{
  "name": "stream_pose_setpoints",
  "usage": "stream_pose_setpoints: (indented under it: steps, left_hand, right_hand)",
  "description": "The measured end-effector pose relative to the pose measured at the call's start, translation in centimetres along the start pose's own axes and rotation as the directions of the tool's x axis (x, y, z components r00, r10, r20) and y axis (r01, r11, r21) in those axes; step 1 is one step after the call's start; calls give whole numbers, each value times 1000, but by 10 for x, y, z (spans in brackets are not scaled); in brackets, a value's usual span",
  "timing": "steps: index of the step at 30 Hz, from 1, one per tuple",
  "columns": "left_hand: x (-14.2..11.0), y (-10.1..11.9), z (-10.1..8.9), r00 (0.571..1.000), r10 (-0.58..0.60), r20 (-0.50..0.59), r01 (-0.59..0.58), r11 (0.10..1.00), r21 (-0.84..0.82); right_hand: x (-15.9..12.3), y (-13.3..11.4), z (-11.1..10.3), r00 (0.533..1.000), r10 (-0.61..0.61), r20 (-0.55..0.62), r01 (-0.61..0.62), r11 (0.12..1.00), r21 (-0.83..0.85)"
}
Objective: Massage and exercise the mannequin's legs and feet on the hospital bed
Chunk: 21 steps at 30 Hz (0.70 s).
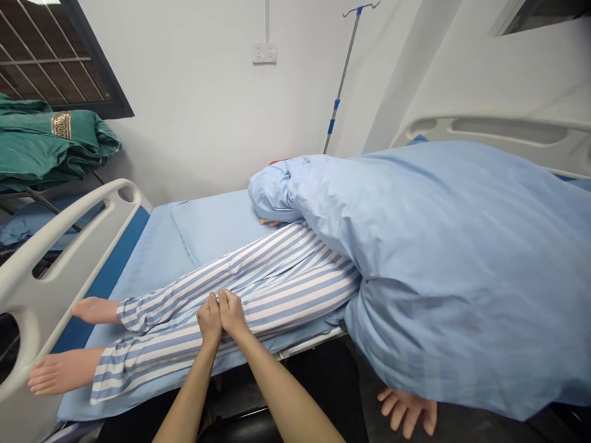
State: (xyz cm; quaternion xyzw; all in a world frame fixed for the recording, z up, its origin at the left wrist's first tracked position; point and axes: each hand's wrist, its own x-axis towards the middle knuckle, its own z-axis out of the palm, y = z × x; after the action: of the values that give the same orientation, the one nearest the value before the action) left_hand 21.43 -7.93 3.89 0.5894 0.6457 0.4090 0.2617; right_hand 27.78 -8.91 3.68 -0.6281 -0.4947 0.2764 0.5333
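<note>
My left hand [210,320] and my right hand [231,312] are closed, side by side and touching, over the blue-and-white striped trousers [295,301] near the knee of the closer leg. Their fingers are curled under, so whatever they may hold is hidden. The trousers are on a figure lying on the bed, with the smooth look of a manikin. Its bare feet [55,371] point to the left end. A light blue quilt [443,246] is heaped over its upper body. One of its hands [409,411] hangs below the quilt's near edge, and fingers [271,222] show at the far side.
The bed's pale footboard [69,227] rises at the left, its headboard [503,132] at the right. Light blue sheet [221,224] covers the mattress. An IV pole [344,74] stands by the wall. Green folded cloth [55,141] lies beyond the footboard. A dark seat [249,427] is below my arms.
</note>
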Motion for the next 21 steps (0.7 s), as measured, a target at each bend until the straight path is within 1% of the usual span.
stream_pose_setpoints:
  steps: [2, 5, 7, 9, 11, 13, 16, 19, 21]
  left_hand:
    - [1, -1, 1, 1000, 8, 22, -9, 1000, 17]
    - [1, -3, 2, 998, 31, 56, -33, 999, 37]
    - [1, -5, 3, 997, 46, 60, -50, 997, 60]
    - [-1, -6, 3, 997, 65, 50, -69, 994, 82]
    - [-1, -6, 2, 996, 82, 44, -86, 992, 91]
    - [0, -1, 2, 996, 65, 56, -69, 995, 75]
    - [1, 14, 6, 998, -21, 59, 23, 999, -31]
    - [-2, 31, 13, 994, -113, 6, 112, 972, -206]
    - [-5, 37, 18, 984, -178, -25, 163, 940, -299]
  right_hand:
    - [1, -3, -5, 999, -14, 31, 16, 998, -66]
    - [-1, -6, -16, 995, -69, 77, 83, 978, -193]
    - [-2, -6, -23, 991, -100, 91, 119, 964, -238]
    - [-3, -3, -26, 992, -97, 82, 114, 966, -231]
    - [-2, 1, -27, 996, -75, 57, 85, 978, -189]
    - [-2, 5, -26, 998, -60, 33, 64, 987, -147]
    - [0, 7, -24, 998, -58, 15, 59, 993, -98]
    - [1, 7, -25, 999, -36, -5, 36, 999, -29]
    - [1, 8, -27, 999, -28, -19, 28, 1000, 1]
